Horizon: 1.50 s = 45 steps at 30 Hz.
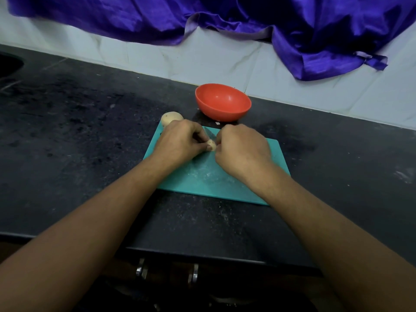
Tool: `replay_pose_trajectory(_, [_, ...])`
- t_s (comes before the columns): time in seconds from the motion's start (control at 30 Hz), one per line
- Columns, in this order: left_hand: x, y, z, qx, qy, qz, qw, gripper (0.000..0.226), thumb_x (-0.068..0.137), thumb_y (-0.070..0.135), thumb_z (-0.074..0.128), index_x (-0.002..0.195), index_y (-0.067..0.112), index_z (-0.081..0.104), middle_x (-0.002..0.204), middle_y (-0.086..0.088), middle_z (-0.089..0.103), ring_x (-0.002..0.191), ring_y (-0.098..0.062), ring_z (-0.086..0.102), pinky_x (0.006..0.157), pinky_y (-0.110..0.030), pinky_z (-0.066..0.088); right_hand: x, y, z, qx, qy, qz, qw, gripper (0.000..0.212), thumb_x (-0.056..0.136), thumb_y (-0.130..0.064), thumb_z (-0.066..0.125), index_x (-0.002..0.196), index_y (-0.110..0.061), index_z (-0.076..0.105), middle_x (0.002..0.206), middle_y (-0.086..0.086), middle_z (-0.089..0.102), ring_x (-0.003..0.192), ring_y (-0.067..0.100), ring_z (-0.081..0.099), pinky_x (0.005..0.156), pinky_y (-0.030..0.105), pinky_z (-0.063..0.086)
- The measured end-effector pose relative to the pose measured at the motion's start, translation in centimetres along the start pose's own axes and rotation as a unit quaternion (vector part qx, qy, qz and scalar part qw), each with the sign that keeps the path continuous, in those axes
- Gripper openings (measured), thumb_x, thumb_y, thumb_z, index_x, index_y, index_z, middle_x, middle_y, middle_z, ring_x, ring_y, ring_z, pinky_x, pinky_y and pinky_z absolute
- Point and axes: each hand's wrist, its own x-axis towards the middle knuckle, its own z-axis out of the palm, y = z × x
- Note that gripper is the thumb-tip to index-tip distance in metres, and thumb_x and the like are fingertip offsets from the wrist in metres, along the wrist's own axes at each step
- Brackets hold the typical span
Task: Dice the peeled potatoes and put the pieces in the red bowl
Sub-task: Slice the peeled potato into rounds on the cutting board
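At the board [225,183] middle, left hand [180,143] fingers pinch a potato piece [211,145]; right hand [243,149] fingers clench a knife [209,132]. Whole potato [171,117] at 11 o'clock, bowl [225,114] at 12

Dark speckled counter [67,131] here, and a teal cutting board [202,176] lies flat on it under both hands. Just beyond the right hand [243,152] sits the red bowl [222,113]. A whole potato [171,118] rests right behind the left hand [180,143], at the board's far corner.
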Motion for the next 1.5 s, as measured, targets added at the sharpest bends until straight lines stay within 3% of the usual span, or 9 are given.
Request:
replay_pose_trajectory(0.13, [0.0,0.2,-0.1,0.002,0.001,-0.006,1.000,0.032,0.078,0.032,0.089,0.067,0.045,0.062,0.072,0.024,0.068,0.070,0.008,0.064,0.077,-0.032,0.060,-1.9,-0.2,1.8,-0.040,0.008,-0.016,0.999,0.027,0.100,-0.019,0.052,0.123,-0.021,0.066,0.100,0.005,0.061,0.091,0.027,0.059,0.065,0.036,0.036])
replay_pose_trajectory(0.4, [0.1,0.1,0.1,0.008,0.004,-0.010,1.000,0.020,0.076,0.030,0.090,0.078,0.039,0.072,0.080,0.020,0.073,0.076,0.004,0.067,0.079,-0.034,0.061,-3.3,1.3,3.0,-0.063,0.016,-0.037,0.997,0.041,0.105,-0.023,0.045,0.145,-0.027,0.052,0.098,0.000,0.066,0.075,0.023,0.049,0.062,0.035,0.034])
replay_pose_trajectory(0.5, [0.1,0.1,0.0,0.011,-0.001,-0.014,1.000,0.019,0.077,0.031,0.090,0.080,0.039,0.072,0.080,0.020,0.073,0.076,0.004,0.066,0.079,-0.034,0.061,-3.7,2.4,3.2,-0.043,0.016,-0.032,0.998,0.043,0.105,-0.028,0.045,0.148,-0.035,0.049,0.097,-0.001,0.067,0.082,0.023,0.059,0.064,0.034,0.038])
replay_pose_trajectory(0.6, [0.1,0.2,0.0,0.007,-0.004,-0.012,1.000,0.015,0.077,0.032,0.089,0.083,0.034,0.075,0.080,0.019,0.073,0.074,0.004,0.066,0.078,-0.030,0.060,-3.5,3.7,3.7,0.083,0.022,0.033,0.996,0.036,0.103,-0.035,0.051,0.137,-0.040,0.062,0.076,-0.008,0.061,0.071,0.016,0.059,0.062,0.031,0.038])
replay_pose_trajectory(0.77, [0.1,-0.1,-0.3,-0.010,-0.019,-0.008,1.000,0.014,0.078,0.028,0.089,0.087,0.028,0.079,0.081,0.017,0.074,0.074,0.004,0.068,0.077,-0.023,0.059,-2.2,5.0,4.1,0.318,0.015,0.086,0.944,0.023,0.097,-0.031,0.065,0.119,-0.033,0.073,0.052,-0.008,0.055,0.047,0.008,0.047,0.051,0.029,0.037])
replay_pose_trajectory(0.87, [0.0,0.0,-0.2,-0.010,-0.016,-0.008,1.000,0.016,0.078,0.026,0.089,0.085,0.031,0.076,0.077,0.020,0.071,0.072,0.010,0.065,0.073,-0.016,0.054,-2.2,4.5,3.4,0.279,0.061,0.067,0.956,0.023,0.096,-0.030,0.062,0.117,-0.032,0.071,0.063,-0.010,0.058,0.062,0.013,0.055,0.057,0.033,0.041])
replay_pose_trajectory(1.0, [0.1,-0.2,-0.1,-0.011,-0.006,-0.009,1.000,0.018,0.076,0.030,0.091,0.081,0.031,0.073,0.075,0.016,0.072,0.070,0.005,0.066,0.071,-0.018,0.054,-2.9,3.0,3.0,0.162,0.061,0.039,0.984,0.032,0.102,-0.031,0.051,0.131,-0.031,0.064,0.100,-0.001,0.071,0.092,0.026,0.065,0.068,0.036,0.048])
replay_pose_trajectory(1.4, [0.2,-0.4,0.0,-0.022,-0.001,-0.004,1.000,0.014,0.076,0.029,0.091,0.081,0.030,0.078,0.077,0.018,0.075,0.074,0.005,0.068,0.079,-0.026,0.059,-3.4,1.6,5.1,0.084,0.101,-0.011,0.991,0.044,0.104,-0.028,0.042,0.147,-0.031,0.050,0.119,-0.001,0.070,0.094,0.027,0.068,0.073,0.040,0.053])
replay_pose_trajectory(1.5, [0.3,-0.4,0.0,-0.024,-0.003,-0.006,1.000,0.013,0.076,0.028,0.091,0.080,0.029,0.079,0.077,0.018,0.075,0.075,0.006,0.068,0.081,-0.029,0.059,-3.5,1.5,5.0,0.038,0.090,-0.021,0.995,0.048,0.105,-0.026,0.041,0.153,-0.029,0.043,0.117,0.001,0.069,0.088,0.028,0.069,0.064,0.038,0.048])
